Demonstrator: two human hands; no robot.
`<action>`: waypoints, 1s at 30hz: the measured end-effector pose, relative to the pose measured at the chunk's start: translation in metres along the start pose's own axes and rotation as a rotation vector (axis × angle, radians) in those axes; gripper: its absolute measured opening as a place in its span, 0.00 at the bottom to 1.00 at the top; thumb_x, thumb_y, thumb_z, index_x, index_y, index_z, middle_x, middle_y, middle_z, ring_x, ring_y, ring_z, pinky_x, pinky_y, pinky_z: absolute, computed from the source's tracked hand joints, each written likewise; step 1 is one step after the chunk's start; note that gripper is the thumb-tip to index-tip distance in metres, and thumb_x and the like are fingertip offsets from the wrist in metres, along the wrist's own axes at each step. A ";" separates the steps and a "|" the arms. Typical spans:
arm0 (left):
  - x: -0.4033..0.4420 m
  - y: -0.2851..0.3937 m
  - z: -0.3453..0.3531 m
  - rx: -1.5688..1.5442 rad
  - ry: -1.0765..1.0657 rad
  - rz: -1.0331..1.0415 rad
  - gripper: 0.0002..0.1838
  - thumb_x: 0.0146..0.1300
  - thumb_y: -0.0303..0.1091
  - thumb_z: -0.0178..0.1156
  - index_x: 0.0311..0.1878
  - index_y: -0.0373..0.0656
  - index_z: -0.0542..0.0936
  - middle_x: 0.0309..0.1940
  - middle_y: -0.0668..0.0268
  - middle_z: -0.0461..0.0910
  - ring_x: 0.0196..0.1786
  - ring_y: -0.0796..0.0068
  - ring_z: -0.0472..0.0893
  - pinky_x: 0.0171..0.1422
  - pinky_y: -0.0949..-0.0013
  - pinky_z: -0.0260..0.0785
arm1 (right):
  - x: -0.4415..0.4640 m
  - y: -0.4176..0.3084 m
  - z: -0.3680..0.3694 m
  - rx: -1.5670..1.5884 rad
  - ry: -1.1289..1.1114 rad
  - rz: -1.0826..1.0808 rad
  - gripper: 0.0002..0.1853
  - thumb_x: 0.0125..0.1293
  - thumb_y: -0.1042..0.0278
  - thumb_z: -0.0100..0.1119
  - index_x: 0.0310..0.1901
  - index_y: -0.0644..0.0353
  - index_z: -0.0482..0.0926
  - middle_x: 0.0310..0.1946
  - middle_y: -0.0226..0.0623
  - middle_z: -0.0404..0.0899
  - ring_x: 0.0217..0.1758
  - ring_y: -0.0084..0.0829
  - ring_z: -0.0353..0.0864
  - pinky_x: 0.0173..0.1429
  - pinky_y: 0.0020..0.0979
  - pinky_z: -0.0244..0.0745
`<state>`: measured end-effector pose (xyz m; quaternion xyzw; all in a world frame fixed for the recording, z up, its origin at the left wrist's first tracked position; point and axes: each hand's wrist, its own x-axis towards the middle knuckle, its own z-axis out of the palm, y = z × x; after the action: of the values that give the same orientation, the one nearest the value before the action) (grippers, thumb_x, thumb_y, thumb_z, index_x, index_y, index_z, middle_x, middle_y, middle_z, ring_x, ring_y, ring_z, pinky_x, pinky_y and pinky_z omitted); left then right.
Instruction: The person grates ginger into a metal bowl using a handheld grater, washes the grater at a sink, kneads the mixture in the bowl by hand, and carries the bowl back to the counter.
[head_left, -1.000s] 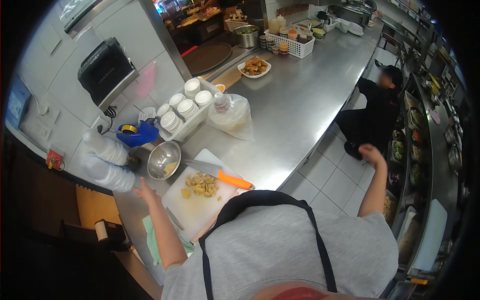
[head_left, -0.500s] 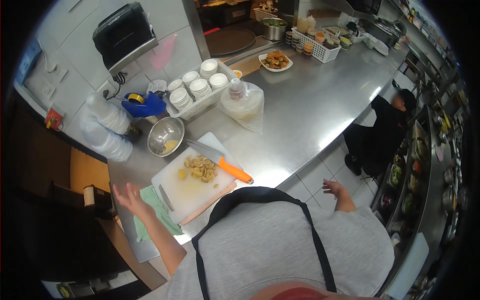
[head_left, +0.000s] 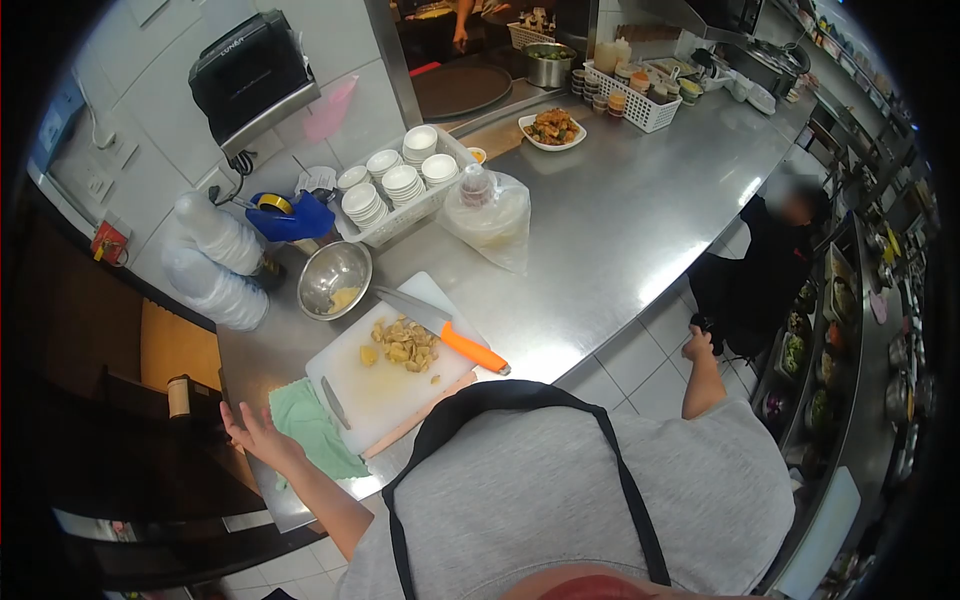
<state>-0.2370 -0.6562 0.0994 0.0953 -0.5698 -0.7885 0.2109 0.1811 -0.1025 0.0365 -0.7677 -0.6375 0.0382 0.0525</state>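
My left hand (head_left: pixel 258 434) is raised at the left edge of the counter, open, fingers apart, holding nothing. Nearest to it lies a crumpled green cloth (head_left: pixel 308 425), partly under a white cutting board (head_left: pixel 375 395). Out to the right, over the floor, is my right hand (head_left: pixel 698 344), open with its fingers loosely bent and nothing seen in it. Chopped yellowish-brown pieces (head_left: pixel 408 345), possibly ginger, are heaped on the board. A knife with an orange handle (head_left: pixel 475 349) rests across its right side, and a small knife blade (head_left: pixel 335 402) lies at its left.
Behind the board stands a steel bowl (head_left: pixel 334 280) with yellow mince. Farther back are a white basket of small cups (head_left: pixel 403 188), a tied plastic bag (head_left: pixel 490 222) and a plate of food (head_left: pixel 552 130). A person in black (head_left: pixel 750 270) is beyond the counter's right edge.
My left hand has dropped slightly, and my right hand has moved forward and right with its fingers less spread. Another person's hand now shows beyond the pass opening. The things on the board stay put.
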 end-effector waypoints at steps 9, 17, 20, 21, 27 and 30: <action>-0.001 -0.003 0.003 -0.039 -0.030 -0.018 0.20 0.62 0.38 0.53 0.57 0.49 0.65 0.59 0.72 0.61 0.58 0.74 0.63 0.58 0.63 0.58 | 0.057 0.094 0.076 0.064 0.037 -0.049 0.11 0.53 0.72 0.54 0.38 0.63 0.77 0.39 0.53 0.77 0.46 0.47 0.77 0.47 0.38 0.73; -0.033 -0.020 0.045 0.036 -0.275 -0.107 0.21 0.61 0.37 0.53 0.57 0.47 0.65 0.57 0.69 0.63 0.56 0.75 0.66 0.57 0.66 0.59 | 0.092 0.100 0.092 -0.258 -0.411 -0.372 0.12 0.53 0.62 0.55 0.36 0.60 0.79 0.39 0.47 0.78 0.46 0.44 0.77 0.48 0.37 0.73; -0.082 -0.033 0.069 -0.076 -0.543 -0.270 0.20 0.60 0.35 0.55 0.55 0.43 0.67 0.52 0.66 0.68 0.50 0.77 0.70 0.51 0.72 0.63 | 0.069 0.073 0.073 -0.024 -0.226 -0.328 0.08 0.53 0.65 0.54 0.31 0.60 0.76 0.32 0.46 0.76 0.39 0.42 0.75 0.42 0.37 0.70; -0.100 -0.035 0.075 -0.087 -0.656 -0.310 0.19 0.59 0.33 0.55 0.54 0.42 0.68 0.49 0.65 0.70 0.47 0.78 0.71 0.50 0.74 0.63 | 0.063 0.065 0.068 0.089 -0.138 -0.301 0.06 0.52 0.67 0.53 0.29 0.60 0.75 0.29 0.46 0.75 0.35 0.41 0.74 0.40 0.36 0.69; -0.149 -0.054 0.093 -0.045 -0.994 -0.361 0.10 0.59 0.30 0.56 0.43 0.38 0.74 0.35 0.68 0.75 0.38 0.82 0.73 0.44 0.78 0.65 | 0.067 0.027 0.053 0.517 0.225 -0.223 0.05 0.54 0.72 0.49 0.23 0.59 0.72 0.19 0.44 0.72 0.23 0.39 0.71 0.30 0.37 0.65; -0.117 -0.010 0.124 0.061 -1.029 -0.227 0.07 0.62 0.31 0.54 0.36 0.37 0.76 0.27 0.71 0.73 0.31 0.84 0.70 0.38 0.79 0.63 | 0.088 0.016 0.060 0.547 0.373 -0.350 0.06 0.56 0.67 0.54 0.26 0.58 0.71 0.19 0.39 0.72 0.19 0.32 0.68 0.26 0.33 0.64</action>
<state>-0.1826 -0.4956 0.1204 -0.2370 -0.6083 -0.7344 -0.1854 0.2057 -0.0167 -0.0243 -0.5984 -0.7048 0.0569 0.3767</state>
